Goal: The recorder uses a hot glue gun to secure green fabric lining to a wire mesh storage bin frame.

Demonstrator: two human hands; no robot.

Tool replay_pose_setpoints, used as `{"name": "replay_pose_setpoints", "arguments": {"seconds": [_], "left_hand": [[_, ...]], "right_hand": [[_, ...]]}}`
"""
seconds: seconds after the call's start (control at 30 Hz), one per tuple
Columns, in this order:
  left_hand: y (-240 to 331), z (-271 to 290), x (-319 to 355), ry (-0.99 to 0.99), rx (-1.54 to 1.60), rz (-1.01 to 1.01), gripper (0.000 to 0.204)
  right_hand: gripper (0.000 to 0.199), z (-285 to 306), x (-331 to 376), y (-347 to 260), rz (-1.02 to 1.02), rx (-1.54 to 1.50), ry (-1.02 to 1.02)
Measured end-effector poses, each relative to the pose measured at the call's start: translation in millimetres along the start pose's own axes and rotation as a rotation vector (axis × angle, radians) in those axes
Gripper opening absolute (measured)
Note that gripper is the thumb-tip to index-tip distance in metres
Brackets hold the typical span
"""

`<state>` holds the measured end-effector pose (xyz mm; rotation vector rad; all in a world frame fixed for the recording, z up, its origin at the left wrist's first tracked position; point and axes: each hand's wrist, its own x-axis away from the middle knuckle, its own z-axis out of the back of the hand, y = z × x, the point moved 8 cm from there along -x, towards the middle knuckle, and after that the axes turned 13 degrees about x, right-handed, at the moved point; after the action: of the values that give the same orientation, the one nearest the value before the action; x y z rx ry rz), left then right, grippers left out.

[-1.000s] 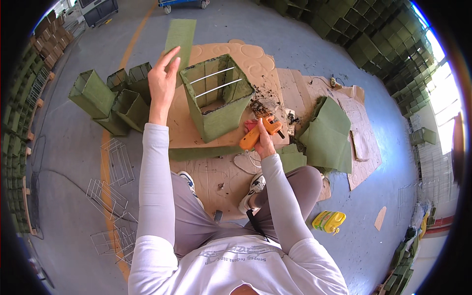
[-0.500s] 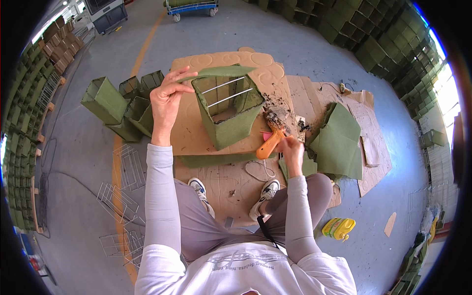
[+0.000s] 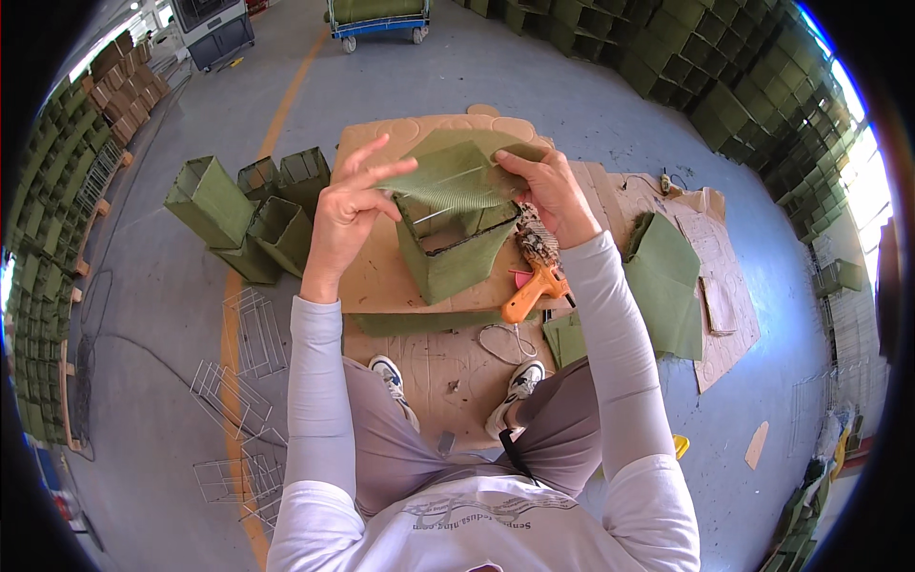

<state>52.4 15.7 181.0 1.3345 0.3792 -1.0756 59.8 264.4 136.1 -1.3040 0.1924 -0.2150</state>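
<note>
A four-sided green box (image 3: pixel 457 272) of felt-like material stands before me on cardboard, its open top crossed by thin metal wire. Above its rim, a loose green felt sheet (image 3: pixel 457 172) is bent and tilted, hiding much of the opening. My right hand (image 3: pixel 555 191) pinches the sheet's right corner between thumb and fingers. At the left end, my left hand (image 3: pixel 355 205) has the edge between thumb and fingers, with other fingers stretched out. Beside the box, near my right forearm, lies an orange glue gun (image 3: pixel 534 291), its nozzle area among dark, messy residue.
Several green boxes (image 3: pixel 210 202) stand at the left, with wire frames (image 3: pixel 233 396) on the floor below them. Green sheets (image 3: pixel 667 286) are stacked at the right. A flat green piece (image 3: pixel 419 324) lies by the cardboard's near edge. A blue cart (image 3: pixel 381 24) is at the back.
My right hand has let go of the glue gun and moved up to the sheet's right corner. The sheet now tilts toward me over the box. My left hand has moved slightly right and nearer.
</note>
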Motion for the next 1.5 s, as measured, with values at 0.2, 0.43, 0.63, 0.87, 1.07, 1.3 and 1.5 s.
{"name": "replay_pose_setpoints", "arguments": {"seconds": [0.2, 0.43, 0.63, 0.87, 1.07, 1.3, 1.5], "left_hand": [[-34.2, 25.2, 13.7, 0.149, -0.284, 0.081, 0.013], [-66.7, 20.2, 23.8, 0.334, 0.048, 0.331, 0.029], [-83.0, 19.1, 28.0, 0.352, 0.112, 0.453, 0.025], [-79.7, 20.2, 34.4, 0.479, 0.162, 0.449, 0.014], [-86.6, 16.5, 41.3, 0.47, 0.138, 0.582, 0.021], [-102.9, 13.6, 52.8, 0.508, 0.317, 0.641, 0.021], [-100.3, 12.1, 54.3, 0.534, 0.321, 0.696, 0.023]], "right_hand": [[0.022, 2.2, 21.4, 23.4, -0.067, -0.053, 0.07], [0.019, -0.4, 44.5, 22.2, 0.041, -0.153, 0.149], [0.027, 16.9, 33.3, 29.2, 0.181, 0.202, 0.323], [0.027, 25.3, 15.9, 25.5, 0.346, 0.478, 0.408], [0.023, 38.4, 21.1, 38.8, 0.349, 0.409, 0.513], [0.039, 18.2, 24.1, 102.7, 0.123, -1.481, 0.012], [0.03, -55.9, 41.2, 147.7, 0.118, -1.831, 0.151]]}}
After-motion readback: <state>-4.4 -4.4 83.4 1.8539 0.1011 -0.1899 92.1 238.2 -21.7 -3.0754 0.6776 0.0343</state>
